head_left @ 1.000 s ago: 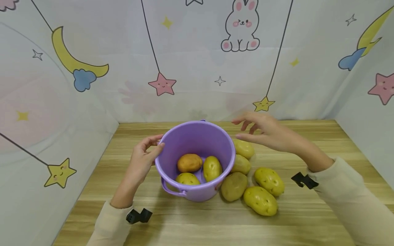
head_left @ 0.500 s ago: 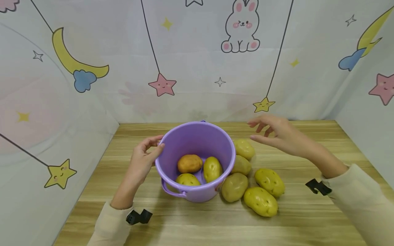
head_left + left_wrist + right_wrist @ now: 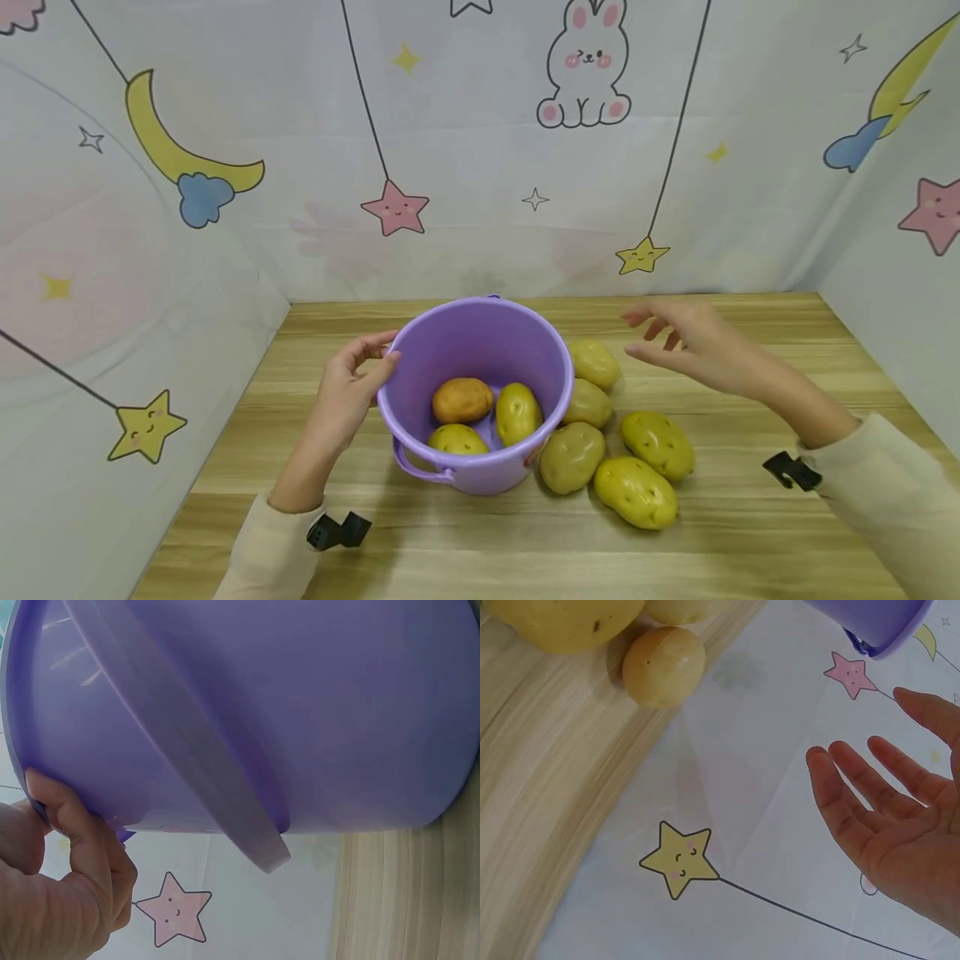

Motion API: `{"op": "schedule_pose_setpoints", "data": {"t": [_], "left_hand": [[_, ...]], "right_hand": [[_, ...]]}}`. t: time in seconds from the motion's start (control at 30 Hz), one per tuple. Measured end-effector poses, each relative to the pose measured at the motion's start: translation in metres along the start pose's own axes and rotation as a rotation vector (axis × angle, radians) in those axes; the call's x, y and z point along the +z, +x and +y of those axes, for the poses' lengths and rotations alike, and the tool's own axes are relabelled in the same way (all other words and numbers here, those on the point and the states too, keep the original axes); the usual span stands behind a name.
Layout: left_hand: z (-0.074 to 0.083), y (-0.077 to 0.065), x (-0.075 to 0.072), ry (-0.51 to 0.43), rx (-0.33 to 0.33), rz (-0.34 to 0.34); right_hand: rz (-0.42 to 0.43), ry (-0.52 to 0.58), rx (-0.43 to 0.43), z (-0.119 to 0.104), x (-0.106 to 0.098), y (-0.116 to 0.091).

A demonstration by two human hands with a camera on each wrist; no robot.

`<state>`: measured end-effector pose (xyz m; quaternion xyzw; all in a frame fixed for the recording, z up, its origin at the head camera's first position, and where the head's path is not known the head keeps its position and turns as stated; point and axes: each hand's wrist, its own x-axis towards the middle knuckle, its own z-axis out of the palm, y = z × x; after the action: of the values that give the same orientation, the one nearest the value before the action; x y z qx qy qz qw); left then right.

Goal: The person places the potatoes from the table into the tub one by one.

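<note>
**Bucket [image 3: 480, 337] gripped on its left, potatoes crowding its right**

Left hand [image 3: 348, 387] clamped on bucket rim, left side: thumb over the edge, fingers outside. Right hand [image 3: 693, 342] in the air, well right of bucket, thumb and fingers apart, fingers loosely bent.

Bucket is on the table [image 3: 465, 554]. Three potatoes inside: brown potato [image 3: 462, 401] toward the back, yellow potato [image 3: 517, 414] on the right, front potato [image 3: 457, 439] partly hidden by bucket's near rim.

Obstructions: three more in a row along bucket's right wall: far potato [image 3: 596, 364], middle potato [image 3: 589, 405], near potato [image 3: 573, 457]. Row sits between bucket and right hand; bucket hides part of it, so contact with the wall: can't tell. Long potato [image 3: 657, 445] and bumpy potato [image 3: 636, 492] lie further right of bucket, beside each other.

Handle [image 3: 420, 468] hangs at bucket's near left, below left hand; wrist view has it slanting across the wall.

Behind bucket: white curtain [image 3: 480, 142], printed with rabbit [image 3: 587, 75], pink star [image 3: 395, 208]. Pale sleeves, black clip [image 3: 339, 531] at left cuff.
</note>
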<state>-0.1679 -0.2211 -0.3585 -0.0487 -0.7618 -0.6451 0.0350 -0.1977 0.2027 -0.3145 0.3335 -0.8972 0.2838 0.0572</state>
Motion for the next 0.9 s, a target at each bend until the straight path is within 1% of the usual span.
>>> {"op": "schedule_pose_setpoints", "data": {"t": [0.33, 0.7, 0.9], "left_hand": [[0.0, -0.002, -0.001, 0.001, -0.001, -0.007], [0.003, -0.001, 0.0, 0.001, -0.004, -0.012], [0.003, -0.003, 0.001, 0.0, -0.01, -0.008]], "right_hand": [[-0.032, -0.036, 0.081, 0.015, 0.01, -0.022], [-0.11, -0.016, 0.159, 0.031, 0.023, -0.037], [-0.156, 0.019, 0.192, 0.035, 0.034, -0.047]]}}
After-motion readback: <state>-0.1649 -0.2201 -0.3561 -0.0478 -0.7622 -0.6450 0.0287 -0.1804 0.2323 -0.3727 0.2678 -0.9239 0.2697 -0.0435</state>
